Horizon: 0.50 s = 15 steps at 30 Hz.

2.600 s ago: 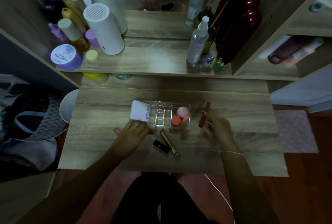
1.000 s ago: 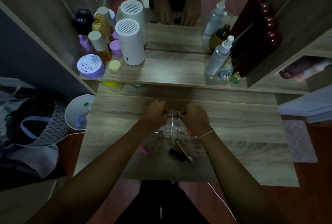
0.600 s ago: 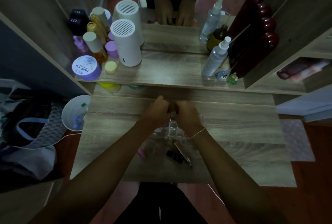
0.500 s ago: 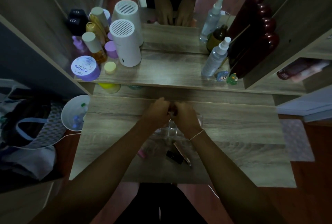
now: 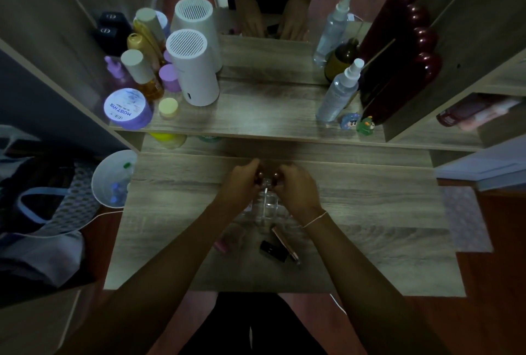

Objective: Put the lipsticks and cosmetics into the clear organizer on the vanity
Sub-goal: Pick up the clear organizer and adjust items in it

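Observation:
The clear organizer (image 5: 269,208) sits mid-table on the vanity, mostly covered by my hands. My left hand (image 5: 242,185) and my right hand (image 5: 296,191) hover over its far edge, fingertips facing each other. Each pinches a dark brown end of a brown lipstick (image 5: 259,177); whether it is one piece or two I cannot tell. Nearer me on the table lie a pink lipstick (image 5: 220,246), a black lipstick (image 5: 273,250) and a rose-gold tube (image 5: 286,243).
The raised shelf behind holds a white cylinder device (image 5: 193,70), a purple jar (image 5: 126,110), several bottles, a spray bottle (image 5: 338,96) and two small figurines (image 5: 357,123). A white bin (image 5: 113,181) stands left of the table. A mirror rises behind.
Earlier my right hand alone held the brown lipstick while my left rested near the pink one. Both hands then met over the organizer; now their fingertips have drawn slightly apart.

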Each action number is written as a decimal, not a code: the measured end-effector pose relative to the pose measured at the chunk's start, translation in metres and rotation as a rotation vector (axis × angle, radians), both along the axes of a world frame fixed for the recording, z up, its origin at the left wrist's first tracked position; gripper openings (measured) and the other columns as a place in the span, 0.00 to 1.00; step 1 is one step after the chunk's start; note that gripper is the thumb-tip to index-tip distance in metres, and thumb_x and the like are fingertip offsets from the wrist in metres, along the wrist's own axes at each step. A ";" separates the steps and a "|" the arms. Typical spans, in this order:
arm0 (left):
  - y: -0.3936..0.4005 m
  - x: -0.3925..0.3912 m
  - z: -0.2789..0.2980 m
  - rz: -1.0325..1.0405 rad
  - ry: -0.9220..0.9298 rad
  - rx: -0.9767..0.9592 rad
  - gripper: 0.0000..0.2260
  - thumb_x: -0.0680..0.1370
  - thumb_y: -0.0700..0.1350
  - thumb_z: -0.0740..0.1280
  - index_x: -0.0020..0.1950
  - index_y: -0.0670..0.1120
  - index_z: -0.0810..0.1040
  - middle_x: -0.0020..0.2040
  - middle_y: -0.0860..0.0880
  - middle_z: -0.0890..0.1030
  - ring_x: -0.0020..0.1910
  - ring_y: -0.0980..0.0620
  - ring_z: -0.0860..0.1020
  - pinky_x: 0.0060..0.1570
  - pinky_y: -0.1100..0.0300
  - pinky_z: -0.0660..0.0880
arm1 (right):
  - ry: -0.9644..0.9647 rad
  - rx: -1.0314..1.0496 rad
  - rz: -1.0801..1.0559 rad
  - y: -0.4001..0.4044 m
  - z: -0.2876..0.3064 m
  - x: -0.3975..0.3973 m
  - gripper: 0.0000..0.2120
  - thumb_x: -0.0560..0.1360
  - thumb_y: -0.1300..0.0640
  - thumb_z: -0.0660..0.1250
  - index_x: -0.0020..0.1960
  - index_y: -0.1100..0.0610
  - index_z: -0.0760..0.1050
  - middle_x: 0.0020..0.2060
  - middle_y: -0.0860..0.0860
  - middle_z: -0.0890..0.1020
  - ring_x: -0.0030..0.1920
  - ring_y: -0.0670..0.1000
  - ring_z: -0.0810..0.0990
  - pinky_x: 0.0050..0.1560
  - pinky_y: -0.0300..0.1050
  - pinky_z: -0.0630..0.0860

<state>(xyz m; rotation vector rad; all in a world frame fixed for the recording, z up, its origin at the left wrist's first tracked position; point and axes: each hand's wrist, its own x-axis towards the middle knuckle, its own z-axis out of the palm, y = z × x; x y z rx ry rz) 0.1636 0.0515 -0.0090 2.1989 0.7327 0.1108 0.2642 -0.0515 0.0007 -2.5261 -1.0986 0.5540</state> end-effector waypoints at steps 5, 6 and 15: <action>-0.001 -0.001 -0.001 0.023 -0.019 0.015 0.07 0.70 0.34 0.71 0.46 0.40 0.78 0.40 0.41 0.83 0.38 0.46 0.80 0.38 0.58 0.73 | -0.037 -0.048 0.009 0.000 0.000 0.000 0.05 0.69 0.57 0.72 0.44 0.53 0.79 0.44 0.54 0.83 0.47 0.58 0.81 0.49 0.52 0.76; -0.001 -0.002 -0.002 0.025 -0.017 0.019 0.07 0.70 0.34 0.71 0.46 0.39 0.79 0.41 0.41 0.83 0.38 0.48 0.79 0.38 0.59 0.71 | -0.035 -0.051 0.009 -0.001 0.000 0.000 0.05 0.69 0.57 0.72 0.44 0.53 0.79 0.44 0.54 0.83 0.48 0.58 0.81 0.50 0.52 0.75; -0.001 -0.006 -0.003 -0.034 0.012 0.117 0.05 0.72 0.38 0.71 0.45 0.38 0.80 0.43 0.38 0.81 0.43 0.42 0.78 0.43 0.51 0.72 | -0.072 -0.092 0.027 -0.004 -0.004 0.000 0.06 0.71 0.55 0.69 0.48 0.52 0.79 0.48 0.53 0.83 0.54 0.58 0.78 0.53 0.52 0.71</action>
